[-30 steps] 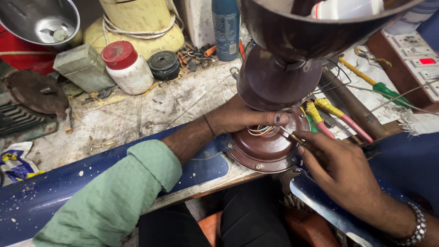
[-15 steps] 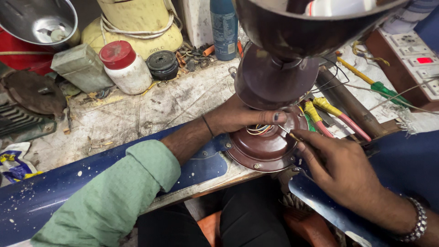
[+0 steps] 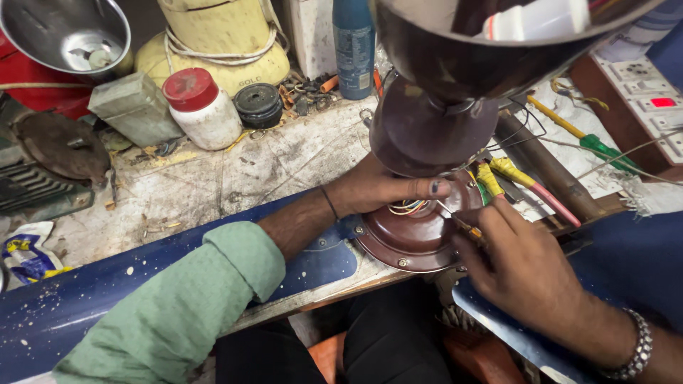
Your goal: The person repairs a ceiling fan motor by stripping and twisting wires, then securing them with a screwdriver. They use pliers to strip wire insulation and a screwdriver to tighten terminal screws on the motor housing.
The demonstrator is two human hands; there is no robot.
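Note:
A brown ceiling fan motor housing [image 3: 416, 238] lies at the bench's front edge, with coloured wires [image 3: 407, 208] showing at its centre. My left hand [image 3: 380, 188] rests on the housing's top, fingers curled over it beside the wires. My right hand [image 3: 523, 267] holds a thin screwdriver [image 3: 459, 222], its tip pointing into the wires. A dark brown fan canopy [image 3: 434, 128] stands just behind my left hand. A blue fan blade [image 3: 142, 299] runs left from the housing under my green-sleeved forearm.
On the worn bench [image 3: 235, 178] stand a white jar with a red lid [image 3: 203, 110], a black round part [image 3: 257, 105], a blue spray can [image 3: 353, 46], a yellow mixer base [image 3: 220, 43] and a steel bowl [image 3: 67, 32]. Pliers with yellow and pink handles [image 3: 530, 185] lie right. A switchboard [image 3: 651, 107] sits far right.
The screwdriver tip has shifted slightly at the wires. Both hands stay where they were on the housing.

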